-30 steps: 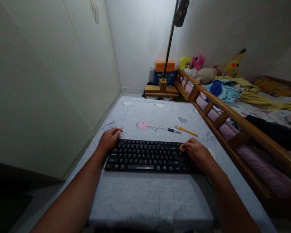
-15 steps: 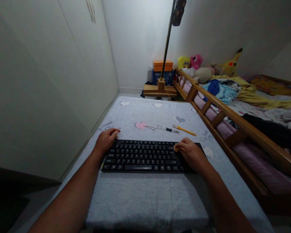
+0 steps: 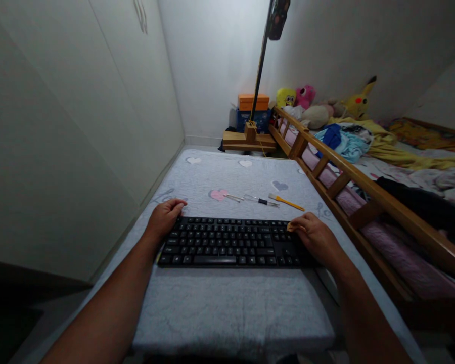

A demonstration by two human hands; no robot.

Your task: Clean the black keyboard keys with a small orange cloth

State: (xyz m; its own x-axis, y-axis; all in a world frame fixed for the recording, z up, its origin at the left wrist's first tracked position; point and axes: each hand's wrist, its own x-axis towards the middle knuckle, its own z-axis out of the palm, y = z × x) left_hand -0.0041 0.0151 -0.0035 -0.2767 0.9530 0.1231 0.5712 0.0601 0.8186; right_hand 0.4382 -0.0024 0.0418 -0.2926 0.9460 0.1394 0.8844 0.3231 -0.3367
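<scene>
A black keyboard (image 3: 220, 245) lies flat on the cloth-covered table (image 3: 227, 303). My left hand (image 3: 167, 216) is closed at the keyboard's upper left corner, its fingers gripping that edge. Over the number-pad end, my right hand (image 3: 313, 235) pinches a small orange-tan piece (image 3: 292, 227), which looks like cloth or sponge, against the upper keys. Behind the keyboard lie some thin white swabs (image 3: 234, 197), a metal tool with a black grip (image 3: 263, 201) and a brush with a yellow handle (image 3: 288, 202).
A wooden bed rail (image 3: 337, 156) runs along the right, with clothes and plush toys beyond it. White cabinet doors (image 3: 79, 111) stand at the left. Past the table's far edge are a wooden stand (image 3: 250, 139) with a pole and an orange box (image 3: 253, 102).
My right hand has moved right along the keyboard with the orange-tan piece, uncovering keys near the number pad. My left hand stays at the left corner.
</scene>
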